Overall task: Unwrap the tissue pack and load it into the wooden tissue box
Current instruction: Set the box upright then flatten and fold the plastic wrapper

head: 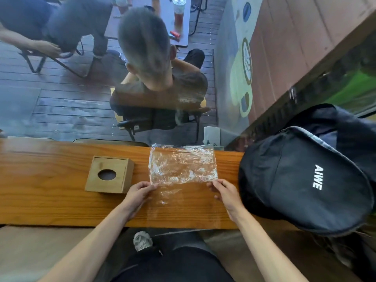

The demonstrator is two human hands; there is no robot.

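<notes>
Both hands pinch the clear plastic wrapper (183, 165) at its near corners, left hand (138, 193) and right hand (222, 192); it stretches away over the table (50, 200), beside the wooden box (109, 174).

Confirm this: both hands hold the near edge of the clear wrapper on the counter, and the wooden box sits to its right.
Wrong side. In the head view the wooden box sits left of the clear wrapper; a black backpack is on the right. Left hand and right hand do hold its near edge.

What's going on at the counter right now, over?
Left hand and right hand pinch clear wrapper, spread flat. Wooden tissue box left, closed. Black bag right, not blocking.
</notes>
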